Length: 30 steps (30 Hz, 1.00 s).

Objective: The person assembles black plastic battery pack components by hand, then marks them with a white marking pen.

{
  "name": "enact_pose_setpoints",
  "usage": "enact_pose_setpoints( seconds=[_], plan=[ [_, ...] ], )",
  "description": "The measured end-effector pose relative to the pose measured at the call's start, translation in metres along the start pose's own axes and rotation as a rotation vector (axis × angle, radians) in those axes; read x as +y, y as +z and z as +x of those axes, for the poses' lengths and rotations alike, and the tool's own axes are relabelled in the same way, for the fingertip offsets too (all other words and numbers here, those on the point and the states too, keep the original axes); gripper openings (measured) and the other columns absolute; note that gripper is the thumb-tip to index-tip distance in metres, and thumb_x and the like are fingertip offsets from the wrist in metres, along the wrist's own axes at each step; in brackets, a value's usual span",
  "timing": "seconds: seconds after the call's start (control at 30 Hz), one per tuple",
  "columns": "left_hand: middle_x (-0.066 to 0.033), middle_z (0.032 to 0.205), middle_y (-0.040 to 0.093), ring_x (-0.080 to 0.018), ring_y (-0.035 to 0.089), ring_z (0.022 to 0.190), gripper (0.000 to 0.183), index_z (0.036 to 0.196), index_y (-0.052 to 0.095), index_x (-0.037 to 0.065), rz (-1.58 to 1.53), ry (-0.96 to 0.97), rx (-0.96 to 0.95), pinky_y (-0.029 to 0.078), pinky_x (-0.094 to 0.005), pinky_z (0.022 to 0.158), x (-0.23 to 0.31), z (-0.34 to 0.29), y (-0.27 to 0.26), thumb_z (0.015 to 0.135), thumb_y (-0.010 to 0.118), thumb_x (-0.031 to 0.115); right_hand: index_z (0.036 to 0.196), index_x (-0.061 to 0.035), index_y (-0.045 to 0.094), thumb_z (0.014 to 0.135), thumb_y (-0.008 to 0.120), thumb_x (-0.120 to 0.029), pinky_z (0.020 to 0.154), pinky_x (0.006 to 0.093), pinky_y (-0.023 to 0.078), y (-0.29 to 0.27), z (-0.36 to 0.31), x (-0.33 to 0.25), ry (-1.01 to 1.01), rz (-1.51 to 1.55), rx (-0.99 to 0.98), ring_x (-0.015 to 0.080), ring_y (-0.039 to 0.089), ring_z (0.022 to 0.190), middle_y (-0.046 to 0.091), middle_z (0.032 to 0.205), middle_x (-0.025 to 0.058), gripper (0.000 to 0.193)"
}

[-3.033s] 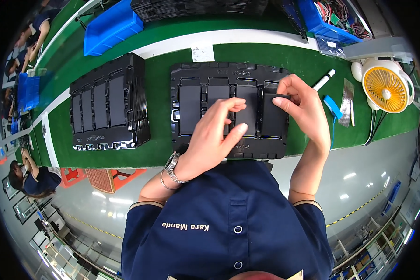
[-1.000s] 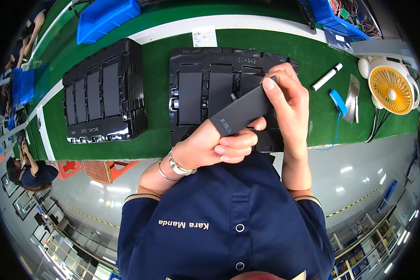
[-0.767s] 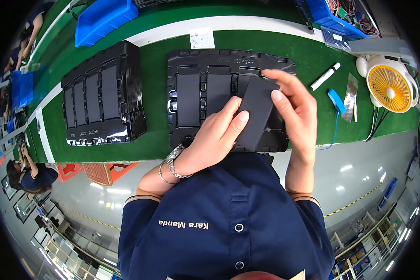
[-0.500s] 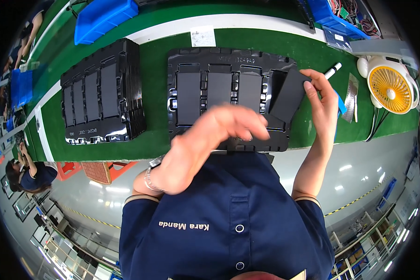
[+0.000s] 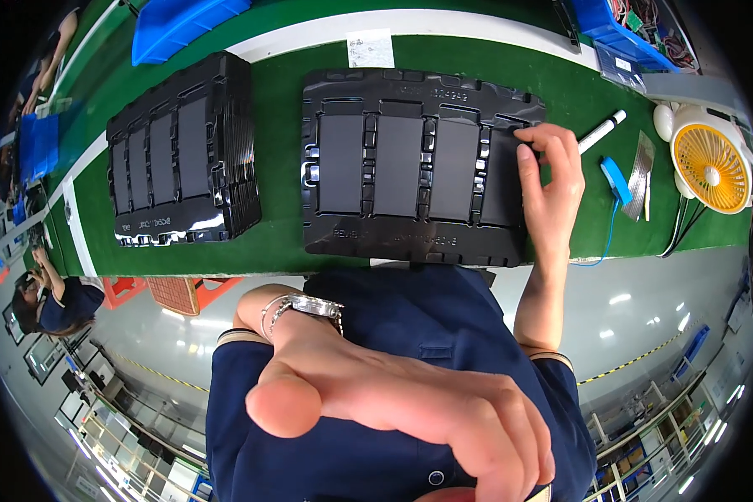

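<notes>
On the bench lies a black moulded plastic tray (image 5: 410,238) with dark flat rectangular panels (image 5: 397,163) in its slots. My right hand (image 5: 556,180) is at the tray's right end, thumb and fingertips closed on the edge of the rightmost dark panel (image 5: 502,180), which lies in its slot. Part of that panel is hidden by the fingers. My left hand (image 5: 418,402), with a watch and bracelet at the wrist, is raised in front of my chest. Its thumb stands apart from the bent fingers, and nothing shows in it.
Left of the tray stands a stack of similar black trays (image 5: 238,151). A white pen-like stick (image 5: 602,131), a blue clip-like piece (image 5: 616,180) with a cord and a yellow-and-white fan (image 5: 711,167) are at the right. Blue bins (image 5: 180,29) sit at the back; another person (image 5: 58,297) is far left.
The rightmost panel, tilted in my right hand before, now lies down in its slot. My left hand has moved from over the tray's near edge back and up in front of my chest.
</notes>
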<state>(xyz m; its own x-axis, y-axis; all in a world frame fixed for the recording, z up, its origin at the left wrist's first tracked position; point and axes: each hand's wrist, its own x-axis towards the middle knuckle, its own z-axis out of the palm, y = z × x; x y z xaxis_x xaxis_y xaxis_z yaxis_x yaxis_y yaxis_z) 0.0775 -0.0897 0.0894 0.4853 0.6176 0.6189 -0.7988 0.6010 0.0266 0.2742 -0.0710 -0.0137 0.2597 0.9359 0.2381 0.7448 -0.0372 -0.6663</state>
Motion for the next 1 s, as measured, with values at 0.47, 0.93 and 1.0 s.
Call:
enact_pose_setpoints(
  seconds=[0.47, 0.93, 1.0],
  plan=[
    [-0.0122, 0.092, 0.066, -0.0317, 0.064, 0.087, 0.039, 0.096, 0.061, 0.001, 1.093, -0.245, 0.085, 0.052, -0.0458, 0.075, 0.065, -0.008, -0.051, 0.095, 0.052, 0.038, 0.117, -0.0024, 0.062, 0.07, 0.075, -0.013, 0.092, 0.0456, 0.043, 0.021, -0.041, -0.039, -0.425, -0.162, -0.308, 0.0282, 0.052, 0.105, 0.054, 0.109, 0.009, 0.05],
    [-0.0169, 0.135, 0.047, -0.0367, 0.041, 0.13, 0.044, 0.13, 0.052, 0.001, 2.572, -0.499, 0.613, 0.033, -0.0463, 0.108, 0.098, -0.074, -0.084, 0.088, 0.063, 0.013, 0.119, 0.0004, 0.061, 0.072, 0.076, -0.018, 0.097, 0.0459, 0.042, 0.031, -0.052, -0.042, -0.438, -0.266, -0.292, 0.0281, 0.049, 0.112, 0.052, 0.114, 0.0102, 0.052],
    [-0.0173, 0.139, 0.045, -0.0354, 0.041, 0.132, 0.048, 0.136, 0.047, 0.0, 2.543, -0.482, 0.753, 0.032, -0.0435, 0.111, 0.103, -0.079, -0.085, 0.092, 0.06, 0.015, 0.119, 0.0003, 0.061, 0.073, 0.076, -0.018, 0.097, 0.046, 0.042, 0.032, -0.051, -0.042, -0.451, -0.274, -0.278, 0.0283, 0.049, 0.112, 0.052, 0.114, 0.0104, 0.052]
  ],
)
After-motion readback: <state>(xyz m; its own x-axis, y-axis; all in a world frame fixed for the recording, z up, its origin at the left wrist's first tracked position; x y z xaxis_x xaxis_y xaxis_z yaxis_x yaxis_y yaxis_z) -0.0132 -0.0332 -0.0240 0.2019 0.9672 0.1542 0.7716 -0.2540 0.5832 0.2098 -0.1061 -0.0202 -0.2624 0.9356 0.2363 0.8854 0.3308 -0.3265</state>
